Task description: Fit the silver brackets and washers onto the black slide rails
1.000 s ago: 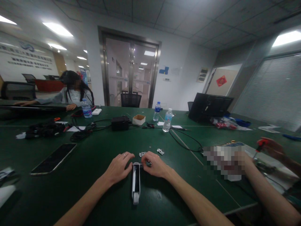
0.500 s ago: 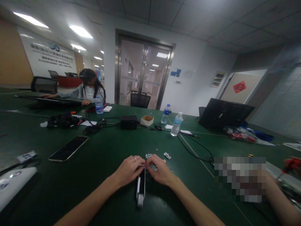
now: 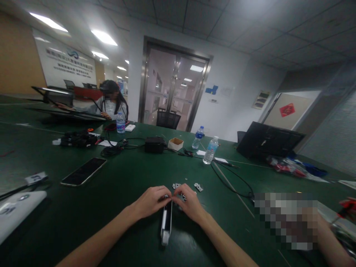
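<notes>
A long, narrow white-and-silver piece [image 3: 166, 222] with a dark inside lies on the green table, pointing away from me. At its far end, my left hand [image 3: 151, 201] is closed in a pinch, thumb and fingers on that end. Right beside it, my right hand [image 3: 189, 202] is also closed, its fingertips almost meeting the left ones. Whatever the right fingertips pinch is too small and hidden to name. Small metal plates with holes [image 3: 198, 187] lie just beyond the hands, with a tiny ring [image 3: 186, 179] near them. More small parts are partly covered by my right hand.
A phone [image 3: 83, 171] lies to the left, near a white device [image 3: 20, 211]. Farther back are a black box [image 3: 155, 144], a small open carton [image 3: 175, 144], cables and water bottles [image 3: 210, 150]. Another person's arm [image 3: 332, 237] reaches in at right; a co-worker [image 3: 111, 100] sits far left.
The view has shifted slightly, moving the background a little to the right. My hands stay pinched at the piece's far end. The co-worker at far left has raised a dark frame.
</notes>
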### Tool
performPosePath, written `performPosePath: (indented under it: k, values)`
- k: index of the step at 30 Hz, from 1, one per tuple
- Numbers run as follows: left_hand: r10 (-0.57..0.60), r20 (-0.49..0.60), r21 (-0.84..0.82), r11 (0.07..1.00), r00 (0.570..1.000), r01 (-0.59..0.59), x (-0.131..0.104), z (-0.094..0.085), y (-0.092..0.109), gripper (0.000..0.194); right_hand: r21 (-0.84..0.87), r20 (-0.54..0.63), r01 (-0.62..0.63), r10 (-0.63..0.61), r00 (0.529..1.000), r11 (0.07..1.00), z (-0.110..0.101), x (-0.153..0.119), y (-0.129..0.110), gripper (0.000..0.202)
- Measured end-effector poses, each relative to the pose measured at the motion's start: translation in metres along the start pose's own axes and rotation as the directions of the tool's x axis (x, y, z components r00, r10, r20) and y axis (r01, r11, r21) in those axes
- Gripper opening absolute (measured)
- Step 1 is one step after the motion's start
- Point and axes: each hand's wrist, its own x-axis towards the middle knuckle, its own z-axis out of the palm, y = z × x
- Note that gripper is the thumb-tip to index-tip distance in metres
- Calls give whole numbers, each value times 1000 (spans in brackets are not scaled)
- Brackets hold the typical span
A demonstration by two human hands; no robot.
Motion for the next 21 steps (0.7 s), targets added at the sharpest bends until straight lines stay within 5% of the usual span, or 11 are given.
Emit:
performPosePath:
  k: [7,14,21]
  values:
    - [-80,0,-15,997,997,80,2,-10,-10,20,-172,5,10,-10,1000,985,-6,6,21,9]
    - [-221,104,29,975,970,219,-1,-21,-30,21,-480,21,-195,234,972,855,-20,5,74,29]
    - [-245,181,21,969,952,246,1,-22,-23,22,-586,111,-226,353,929,778,-22,10,66,28]
